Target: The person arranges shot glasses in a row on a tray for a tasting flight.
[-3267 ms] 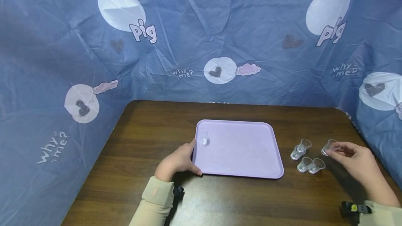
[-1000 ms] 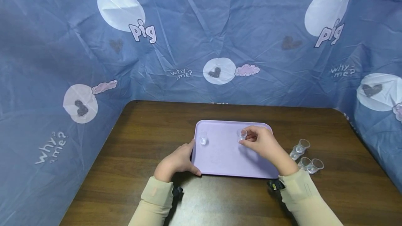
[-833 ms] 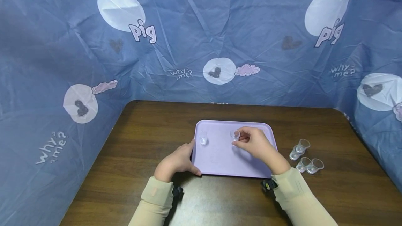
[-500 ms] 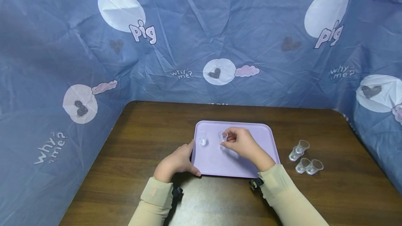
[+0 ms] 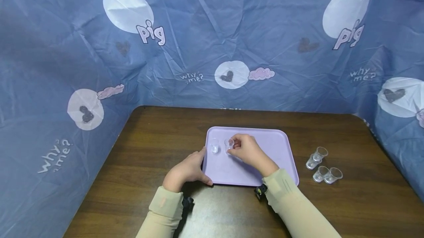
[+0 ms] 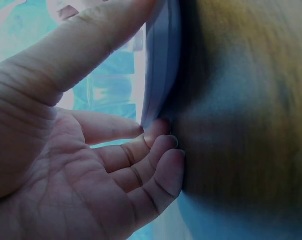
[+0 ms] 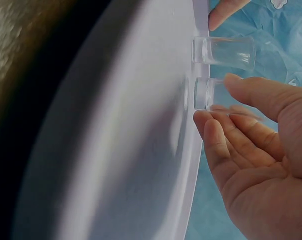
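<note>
A light purple tray (image 5: 255,173) lies on the wooden table. My left hand (image 5: 187,170) holds its near left corner, thumb on the near rim and fingers along the left side. In the left wrist view, the fingers (image 6: 161,172) bend against the tray's edge and the table. My right hand (image 5: 250,151) pinches a small clear shot glass (image 5: 229,144) between thumb and fingers, upright and close over the tray. A second clear shot glass (image 5: 214,146) stands just left of it on the tray. In the right wrist view, the held glass (image 7: 203,94) is beside the standing one (image 7: 226,52).
Right of the tray, several more clear shot glasses stand on the brown table (image 5: 159,131) in two close groups, one farther back (image 5: 317,157) and one nearer (image 5: 327,175). A blue printed cloth (image 5: 198,46) hangs behind the table and at its sides.
My right hand has carried a shot glass from the right of the table leftward over the tray, to beside the standing glass. My left hand has stayed at the tray's corner.
</note>
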A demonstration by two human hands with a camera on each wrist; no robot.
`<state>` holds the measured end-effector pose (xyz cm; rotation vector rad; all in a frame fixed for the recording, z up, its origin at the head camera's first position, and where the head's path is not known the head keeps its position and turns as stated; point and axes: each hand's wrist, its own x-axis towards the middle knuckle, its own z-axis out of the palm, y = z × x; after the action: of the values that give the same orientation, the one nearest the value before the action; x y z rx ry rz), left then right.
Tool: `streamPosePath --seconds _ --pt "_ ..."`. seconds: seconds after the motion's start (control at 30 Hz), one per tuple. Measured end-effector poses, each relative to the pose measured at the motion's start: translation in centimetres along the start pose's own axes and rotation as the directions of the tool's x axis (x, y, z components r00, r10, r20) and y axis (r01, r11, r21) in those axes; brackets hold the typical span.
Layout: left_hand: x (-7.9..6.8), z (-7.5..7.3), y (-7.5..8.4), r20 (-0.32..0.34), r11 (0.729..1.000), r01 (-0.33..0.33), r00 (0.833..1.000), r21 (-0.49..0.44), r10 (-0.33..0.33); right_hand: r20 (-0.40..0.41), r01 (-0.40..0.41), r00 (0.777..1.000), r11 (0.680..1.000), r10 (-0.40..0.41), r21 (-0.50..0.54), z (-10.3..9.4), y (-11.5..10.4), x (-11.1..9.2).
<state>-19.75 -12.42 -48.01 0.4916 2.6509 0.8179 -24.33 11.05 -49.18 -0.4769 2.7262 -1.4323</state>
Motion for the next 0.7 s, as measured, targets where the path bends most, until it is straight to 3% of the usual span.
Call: streamPosePath --seconds 0.7 --pt "0.05 0.03 -0.04 -0.009 1.000 -0.011 1.000 -0.002 0.011 0.001 -0.025 1.000 1.000 0.025 -0.015 0.73 0.13 0.43"
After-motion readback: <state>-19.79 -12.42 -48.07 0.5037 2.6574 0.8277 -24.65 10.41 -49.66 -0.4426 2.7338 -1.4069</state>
